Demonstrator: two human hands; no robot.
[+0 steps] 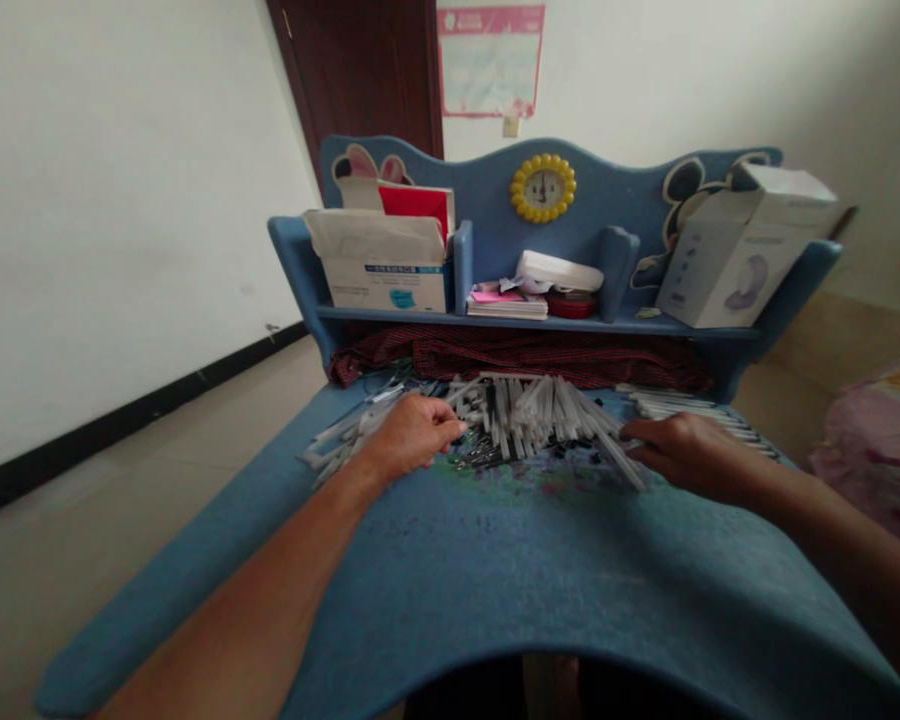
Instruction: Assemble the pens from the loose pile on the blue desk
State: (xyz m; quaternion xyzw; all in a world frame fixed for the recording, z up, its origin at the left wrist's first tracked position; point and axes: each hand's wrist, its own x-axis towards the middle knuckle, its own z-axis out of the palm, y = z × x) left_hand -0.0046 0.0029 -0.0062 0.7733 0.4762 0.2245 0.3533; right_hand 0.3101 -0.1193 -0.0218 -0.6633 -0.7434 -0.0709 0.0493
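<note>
My left hand [414, 432] is closed in a pinch over small dark pieces [487, 450] at the left of the pile; what its fingertips hold is too small to make out. Long translucent white tubes [544, 410], like pen barrels, are heaped in the middle of the desk. At the heap's right end my right hand [671, 450] has its fingers pressed together beside the slanting tubes; whatever lies between them is hidden. Behind that hand is a row of slim white sticks with dark ends [690, 408]. More pale tubes [345, 435] lie left of my left hand.
The blue desk [510, 570] has a curved front edge and a raised back shelf. On the shelf stand a mask box [382, 270], booklets [506, 302], a white case [559, 270] and a white carton [739, 250]. A dark red checked cloth [525, 355] lies below it.
</note>
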